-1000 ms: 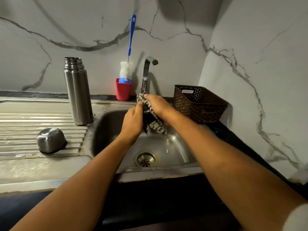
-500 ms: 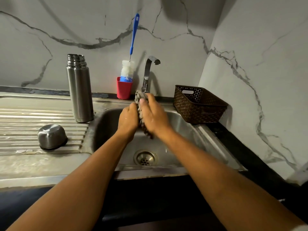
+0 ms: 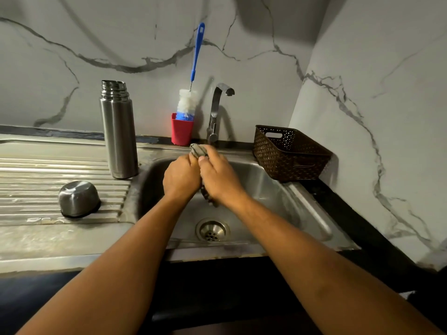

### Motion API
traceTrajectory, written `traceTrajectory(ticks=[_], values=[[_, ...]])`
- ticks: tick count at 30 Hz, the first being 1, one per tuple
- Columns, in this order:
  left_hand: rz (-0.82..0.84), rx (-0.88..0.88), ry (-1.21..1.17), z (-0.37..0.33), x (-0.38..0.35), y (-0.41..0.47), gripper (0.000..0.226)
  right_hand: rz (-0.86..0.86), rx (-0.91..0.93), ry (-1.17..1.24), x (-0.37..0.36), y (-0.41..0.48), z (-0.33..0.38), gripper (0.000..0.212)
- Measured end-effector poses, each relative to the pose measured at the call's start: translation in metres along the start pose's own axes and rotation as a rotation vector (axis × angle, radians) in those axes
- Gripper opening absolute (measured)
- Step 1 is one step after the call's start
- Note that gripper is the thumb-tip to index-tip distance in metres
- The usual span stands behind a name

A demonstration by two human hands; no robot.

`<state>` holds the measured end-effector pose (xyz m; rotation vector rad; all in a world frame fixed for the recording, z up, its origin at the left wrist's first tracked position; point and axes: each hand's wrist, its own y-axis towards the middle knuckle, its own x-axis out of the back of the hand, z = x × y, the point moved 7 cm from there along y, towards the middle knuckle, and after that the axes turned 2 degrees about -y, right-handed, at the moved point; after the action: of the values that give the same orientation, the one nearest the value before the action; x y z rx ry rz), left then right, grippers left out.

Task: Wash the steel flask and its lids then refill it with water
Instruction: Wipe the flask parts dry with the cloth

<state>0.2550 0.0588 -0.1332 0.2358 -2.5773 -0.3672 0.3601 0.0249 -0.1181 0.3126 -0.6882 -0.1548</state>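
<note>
Since a second ago the two hands have closed in on each other over the basin. The cloth (image 3: 198, 150) that hung loose then is now bunched between the palms, and the dark piece it was wiping is covered. The left hand (image 3: 181, 178) is curled round the bundle from its side. The right hand (image 3: 219, 181) wraps it from the other side, thumb on top. Only a grey striped fold shows above the knuckles and a dark patterned end below the right palm.

The steel sink (image 3: 285, 189) takes up the middle, its drain (image 3: 212, 229) straight below the hands. Its ribbed drainboard (image 3: 31, 170) runs off to the left. At the back right corner, on the sink's rim against the wall, sits a brown woven basket (image 3: 290, 163) with a handle slot. What can be seen of its inside is only its own perforated walls.

The steel flask (image 3: 119, 136) stands upright on the drainboard just left of the basin. It is brushed and plain-sided, with its threaded neck bare and mouth uncovered; what is inside cannot be seen. Nearer the front of the drainboard, apart from the flask, its steel cup lid (image 3: 78, 199) rests mouth down on a dark rim.

Behind the basin, left of the tap (image 3: 215, 110), a red cup (image 3: 182, 132) holds a bottle brush (image 3: 197, 52). Its white and blue bristles are in the cup, and its blue handle leans up the marble wall.
</note>
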Motion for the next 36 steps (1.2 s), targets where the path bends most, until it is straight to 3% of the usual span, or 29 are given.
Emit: traceTrajectory(ticks=[4,6,9,12,15,17,21,24,27,29,31,34,36], values=[[-0.019,-0.323,-0.062,-0.037,-0.004,-0.014,0.043,0.207,-0.394,0.152,0.038,0.026,-0.004,0.034],[0.005,-0.388,-0.070,-0.041,-0.012,-0.017,0.046,0.263,-0.492,0.215,0.040,0.025,-0.013,0.036],[-0.016,-0.285,-0.048,-0.023,-0.013,-0.006,0.049,0.006,-0.248,0.021,0.031,0.017,-0.016,0.038],[0.003,-0.059,-0.039,-0.002,-0.009,0.001,0.039,-0.062,0.007,0.029,0.004,-0.014,-0.004,0.044],[0.053,-0.021,-0.154,-0.001,-0.009,-0.003,0.038,-0.073,0.046,-0.047,0.003,-0.017,-0.003,0.045],[0.091,-0.071,-0.278,-0.009,-0.009,-0.006,0.043,-0.053,-0.038,-0.015,0.018,-0.001,-0.001,0.039],[0.149,-0.057,-0.620,-0.022,-0.017,-0.013,0.042,0.066,-0.415,0.581,0.028,0.014,-0.014,0.039],[0.086,0.031,-0.830,-0.017,-0.017,-0.011,0.034,0.028,-0.453,1.048,0.009,0.003,-0.012,0.049],[-0.067,0.096,-0.750,-0.004,-0.011,-0.009,0.040,-0.066,-0.517,1.303,-0.018,-0.004,-0.015,0.053],[-0.180,0.117,-0.621,0.005,-0.003,-0.009,0.043,-0.115,-0.536,1.268,-0.037,-0.007,-0.018,0.050],[-0.246,0.125,-0.535,0.010,0.000,-0.007,0.045,-0.186,-0.417,1.100,-0.043,-0.008,-0.019,0.043],[-0.199,0.111,-0.320,0.017,-0.005,0.004,0.040,-0.235,-0.068,0.672,-0.031,-0.006,0.002,0.053],[-0.157,0.097,-0.271,0.020,-0.009,0.011,0.035,-0.236,0.048,0.379,-0.025,-0.002,0.016,0.058]])
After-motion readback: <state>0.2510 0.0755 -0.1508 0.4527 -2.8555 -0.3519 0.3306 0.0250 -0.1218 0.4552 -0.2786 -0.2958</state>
